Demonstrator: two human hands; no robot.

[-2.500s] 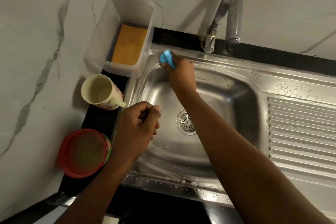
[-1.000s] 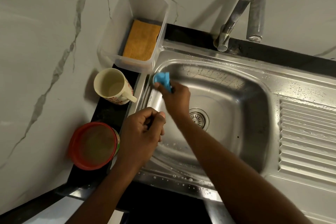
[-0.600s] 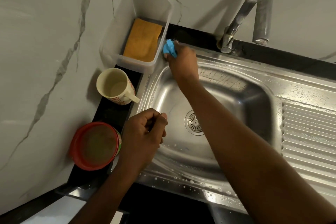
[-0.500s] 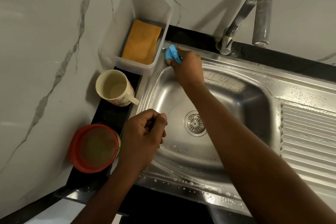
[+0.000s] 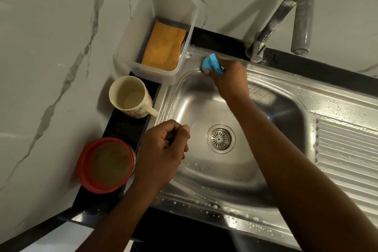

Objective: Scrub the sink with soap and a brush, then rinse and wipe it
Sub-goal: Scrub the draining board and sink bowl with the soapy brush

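A wet stainless steel sink (image 5: 204, 188) fills the middle of the view, with a round drain (image 5: 220, 138) in its bowl. My right hand (image 5: 228, 80) grips a blue brush (image 5: 212, 64) and holds it against the sink's far left rim corner. My left hand (image 5: 163, 150) hovers over the bowl's left edge with its fingers curled into a fist and nothing visible in it. Soap bubbles dot the front rim.
A clear plastic tub (image 5: 184, 55) with an orange sponge (image 5: 163, 47) stands at the far left corner. A cream mug (image 5: 128, 96) and a red-lidded container (image 5: 105, 164) sit on the black counter at left. The tap (image 5: 286, 18) arches behind; a ribbed drainboard (image 5: 347, 149) lies right.
My right hand swept the brush from the bowl's left wall up to the far left rim corner and stays near there. My left hand has kept its place.
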